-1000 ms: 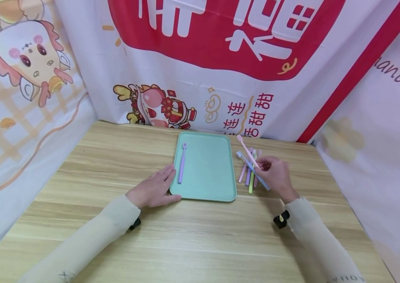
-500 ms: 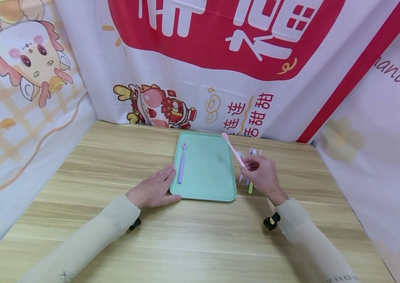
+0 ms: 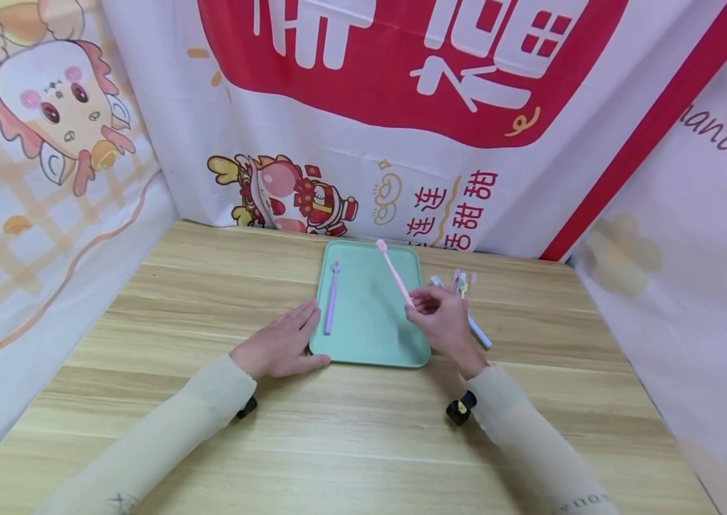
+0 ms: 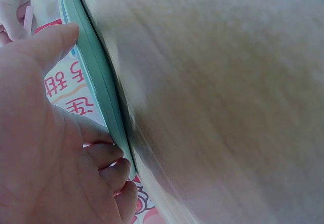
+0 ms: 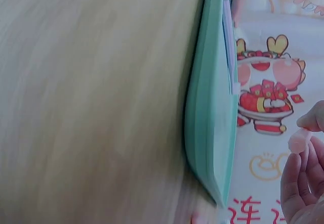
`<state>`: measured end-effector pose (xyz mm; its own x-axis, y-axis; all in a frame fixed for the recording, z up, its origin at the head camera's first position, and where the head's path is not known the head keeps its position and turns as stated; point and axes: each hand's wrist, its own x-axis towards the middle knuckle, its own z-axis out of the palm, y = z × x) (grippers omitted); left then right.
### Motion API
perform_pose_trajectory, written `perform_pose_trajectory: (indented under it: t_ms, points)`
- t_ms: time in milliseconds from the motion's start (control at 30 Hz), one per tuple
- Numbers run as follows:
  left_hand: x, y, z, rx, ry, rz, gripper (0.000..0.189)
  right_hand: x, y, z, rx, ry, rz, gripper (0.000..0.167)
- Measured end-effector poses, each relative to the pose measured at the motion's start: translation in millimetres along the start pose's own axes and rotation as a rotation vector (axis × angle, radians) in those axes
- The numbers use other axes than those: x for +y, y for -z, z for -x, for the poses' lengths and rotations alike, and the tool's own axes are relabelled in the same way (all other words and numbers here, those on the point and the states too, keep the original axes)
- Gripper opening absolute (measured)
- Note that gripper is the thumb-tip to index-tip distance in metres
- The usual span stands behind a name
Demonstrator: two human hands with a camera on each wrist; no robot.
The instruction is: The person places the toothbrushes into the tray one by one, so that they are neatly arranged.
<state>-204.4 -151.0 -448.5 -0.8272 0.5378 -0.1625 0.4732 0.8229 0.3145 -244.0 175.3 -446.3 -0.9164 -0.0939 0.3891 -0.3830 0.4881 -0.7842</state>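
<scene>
A mint green tray (image 3: 363, 343) lies on the wooden table, with a purple toothbrush (image 3: 331, 304) along its left side. My right hand (image 3: 443, 322) pinches a pink toothbrush (image 3: 394, 274) by the handle end and holds it slanted above the tray's right half, head pointing away. My left hand (image 3: 279, 345) rests flat on the table, fingers against the tray's left front edge (image 4: 96, 77). In the right wrist view the tray's edge (image 5: 212, 128) is close, and the fingers (image 5: 304, 173) hold the pink handle.
Several more toothbrushes (image 3: 466, 286), pale blue, pink, purple and green, lie in a loose pile right of the tray, partly behind my right hand. Printed cloth banners (image 3: 402, 107) wall in the table at the back and both sides.
My right hand has carried the pink toothbrush leftward from the pile to over the tray. The left hand has stayed in place.
</scene>
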Motion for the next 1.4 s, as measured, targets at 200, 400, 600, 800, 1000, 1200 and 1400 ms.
perform_pose_trajectory:
  t_ms: [200, 400, 600, 800, 1000, 1200, 1400]
  points:
    - [1.8, 0.6, -0.5, -0.001, 0.004, 0.002, 0.098, -6, -24, -1.2, 0.036, -0.024, -0.045, 0.02]
    - [1.6, 0.5, -2.0, -0.006, 0.003, -0.005, 0.098, -16, -44, -2.8, 0.062, -0.095, -0.093, 0.019]
    - [1.8, 1.5, -2.2, -0.008, 0.007, -0.01, 0.097, -23, -63, -8.1, 0.124, -0.132, -0.109, 0.02]
    - [2.6, 2.7, -2.6, -0.007, 0.007, -0.014, 0.098, -29, -79, -14.1, 0.184, -0.167, -0.127, 0.017]
    - [2.3, 2.1, -3.0, -0.007, 0.004, -0.013, 0.098, -34, -94, -16.1, 0.225, -0.221, -0.134, 0.016]
    - [1.8, 1.6, -2.8, 0.0, -0.002, -0.018, 0.098, -35, -106, -16.7, 0.222, -0.285, -0.139, 0.016]
    - [2.2, 1.4, -2.3, 0.006, -0.002, -0.023, 0.097, -36, -115, -17.1, 0.218, -0.352, -0.098, 0.016]
